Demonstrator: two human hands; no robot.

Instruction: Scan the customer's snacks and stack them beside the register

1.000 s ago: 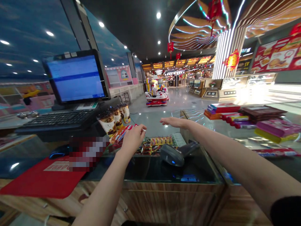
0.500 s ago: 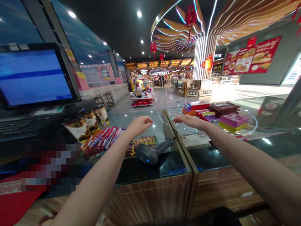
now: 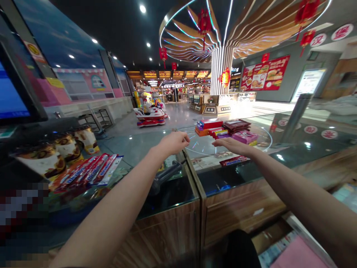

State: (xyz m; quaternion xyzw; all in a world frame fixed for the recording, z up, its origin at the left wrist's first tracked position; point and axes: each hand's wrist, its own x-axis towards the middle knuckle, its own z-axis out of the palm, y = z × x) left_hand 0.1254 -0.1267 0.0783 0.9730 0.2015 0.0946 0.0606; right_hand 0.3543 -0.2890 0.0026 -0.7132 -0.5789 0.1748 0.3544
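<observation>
My left hand (image 3: 175, 143) hovers over the glass counter (image 3: 145, 139), its fingers loosely bent and apart, with nothing visible in it. Below it lies a dark handheld barcode scanner (image 3: 164, 178), partly hidden by my left forearm. Palm down and fingers stretched out, my right hand (image 3: 230, 144) is also empty, just in front of a pile of sweets. In that pile are a pink box (image 3: 244, 137), dark red packets (image 3: 237, 125) and red and orange packs (image 3: 208, 126). A red Mentos pack (image 3: 233, 161) lies beneath my right wrist.
At left, Mentos packs (image 3: 95, 169) lie fanned out in front of several brown-and-white packages (image 3: 67, 147). A monitor (image 3: 16, 87) stands at the left edge. A seam (image 3: 195, 178) divides the counter sections. An open drawer (image 3: 279, 243) is at lower right.
My view has turned right, so the counter goods and monitor appear further left. Both hands remain raised and empty, a little closer together. The open drawer has come into view.
</observation>
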